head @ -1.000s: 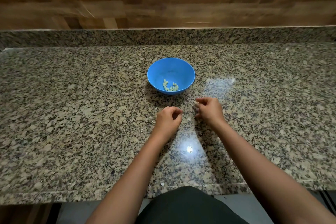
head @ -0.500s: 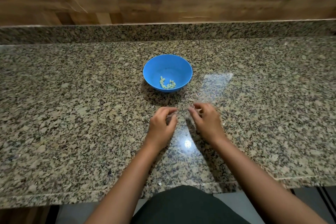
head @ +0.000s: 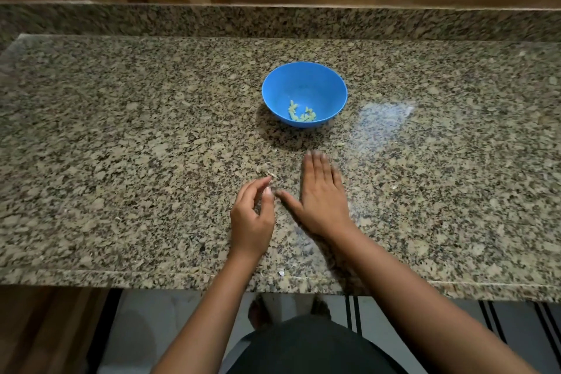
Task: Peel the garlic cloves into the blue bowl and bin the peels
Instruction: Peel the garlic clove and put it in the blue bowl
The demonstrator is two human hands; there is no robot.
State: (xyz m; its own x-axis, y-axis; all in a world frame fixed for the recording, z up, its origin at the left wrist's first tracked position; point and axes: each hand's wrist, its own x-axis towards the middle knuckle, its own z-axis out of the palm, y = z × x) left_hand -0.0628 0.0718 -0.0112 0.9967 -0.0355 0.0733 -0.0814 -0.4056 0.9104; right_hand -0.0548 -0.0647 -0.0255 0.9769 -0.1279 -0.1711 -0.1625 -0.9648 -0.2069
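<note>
Worktop [head: 121, 130], left to right:

- One stray peel flake [head: 117, 218] left of the hands, well apart from them.
- Left hand [head: 252, 218]: cupped, fingers curled, thumb close to the index tip. Can't tell if anything is pinched in there.
- Small peel cluster [head: 267, 172] just beyond the left fingertips. Another flake [head: 281, 273] sits at the front edge between the forearms.
- Bowl [head: 331, 85]: mid-worktop, beyond both hands, upright. Peeled cloves [head: 300, 114] are heaped at its near inner wall.
- Right hand [head: 321, 197]: flat, palm down, fingers straight and together, thumb splayed toward the left hand. It's motion-blurred and holds nothing.
- More flakes on the right: one [head: 340, 144] near the bowl's front, one [head: 393, 187] further out.
- No unpeeled cloves visible. Bin not in view.

My read: peeling looks done and what's left is peel cleanup.

Handling:
- Peels are papery, near weightless and brittle, and hard to spot on the speckled granite.
- They'll skate on the polished stone and scatter on any draught or fast move.
- Pinching flakes singly is slow. Better to sweep with the flat right palm toward the cupped left, or off the front edge into it, then close gently.
- The bowl is light plastic, so an elbow could knock it. If it needs moving, take it by the rim.
</note>
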